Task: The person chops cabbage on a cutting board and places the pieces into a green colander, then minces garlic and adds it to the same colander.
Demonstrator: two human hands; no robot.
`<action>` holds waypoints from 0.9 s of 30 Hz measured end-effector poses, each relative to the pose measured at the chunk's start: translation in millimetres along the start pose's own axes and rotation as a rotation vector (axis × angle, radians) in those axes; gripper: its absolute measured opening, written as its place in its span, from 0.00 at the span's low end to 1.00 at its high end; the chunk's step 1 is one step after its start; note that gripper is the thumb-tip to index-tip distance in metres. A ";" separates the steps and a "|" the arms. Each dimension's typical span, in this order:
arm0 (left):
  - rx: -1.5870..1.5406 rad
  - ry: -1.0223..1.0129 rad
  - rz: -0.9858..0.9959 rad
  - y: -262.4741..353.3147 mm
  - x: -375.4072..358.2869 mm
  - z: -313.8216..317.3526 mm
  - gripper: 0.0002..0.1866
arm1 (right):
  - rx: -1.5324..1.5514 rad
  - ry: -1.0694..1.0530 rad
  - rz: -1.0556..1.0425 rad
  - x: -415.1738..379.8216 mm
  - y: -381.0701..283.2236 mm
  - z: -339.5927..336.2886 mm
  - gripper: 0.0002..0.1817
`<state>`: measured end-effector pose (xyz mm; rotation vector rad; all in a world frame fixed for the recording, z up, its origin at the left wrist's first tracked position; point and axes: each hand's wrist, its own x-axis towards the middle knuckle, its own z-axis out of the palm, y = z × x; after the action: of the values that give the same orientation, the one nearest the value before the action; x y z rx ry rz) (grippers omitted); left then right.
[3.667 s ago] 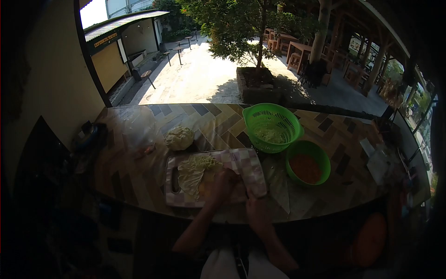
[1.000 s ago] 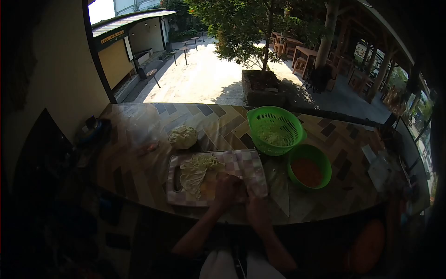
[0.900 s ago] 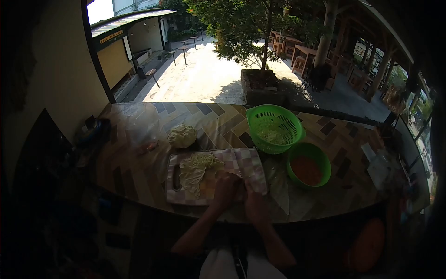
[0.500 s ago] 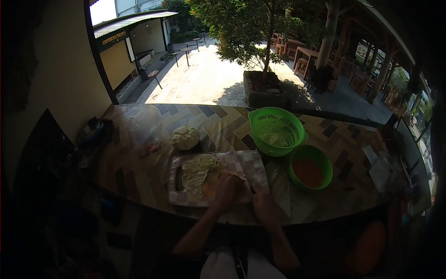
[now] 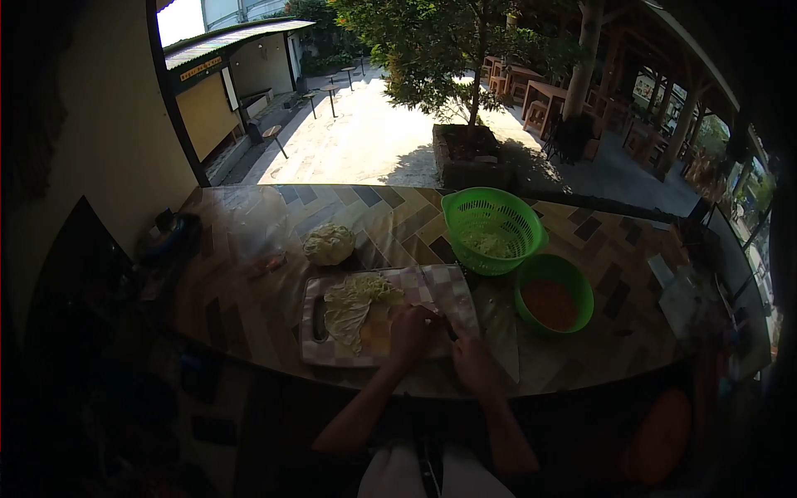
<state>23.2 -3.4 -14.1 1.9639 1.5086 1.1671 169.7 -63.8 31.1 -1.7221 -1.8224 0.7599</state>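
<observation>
A checkered cutting board (image 5: 314,353) lies on the table, with pale cabbage leaves and shreds (image 5: 349,311) on its left part. My right hand (image 5: 475,361) is closed around the dark handle of a knife (image 5: 451,330). The blade points away from me over the board's right side. My left hand (image 5: 413,332) is over the board beside the knife, fingers curled together near the blade; what they hold, if anything, is hidden. Behind the board sits a cut cabbage head (image 5: 330,245).
A green colander (image 5: 540,241) with pale shreds inside stands behind the board on the right. In front of it is a green bowl (image 5: 587,315) of orange food. A clear plastic bag (image 5: 253,220) lies at the back left of the table (image 5: 398,217).
My left hand has shifted slightly up and right, closer to the knife. The knife blade now shows less clearly. The cabbage leaves stay where they were.
</observation>
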 end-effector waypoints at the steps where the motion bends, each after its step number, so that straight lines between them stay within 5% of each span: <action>1: -0.004 -0.019 -0.004 -0.6 0.0 -1.4 0.07 | -0.024 0.035 0.021 -4.3 0.0 7.8 0.26; 11: -0.147 -0.059 -0.004 5.2 5.0 -12.1 0.10 | 0.264 -0.061 0.037 4.1 22.0 -21.1 0.25; 14: -0.129 -0.065 0.017 5.8 3.2 -21.8 0.09 | 0.089 0.026 -0.051 -10.4 25.4 -2.3 0.24; 18: -0.091 -0.068 0.042 3.0 -1.3 -30.4 0.11 | -0.085 -0.042 0.129 -19.2 -9.9 11.2 0.24; 27: -0.074 -0.046 -0.016 -4.3 -4.1 -18.1 0.10 | 0.140 -0.007 -0.094 9.9 -0.7 -12.3 0.23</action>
<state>5.8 -8.8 -8.5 1.9138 1.4347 1.1473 177.2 -53.4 40.2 -1.5363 -1.7966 0.8350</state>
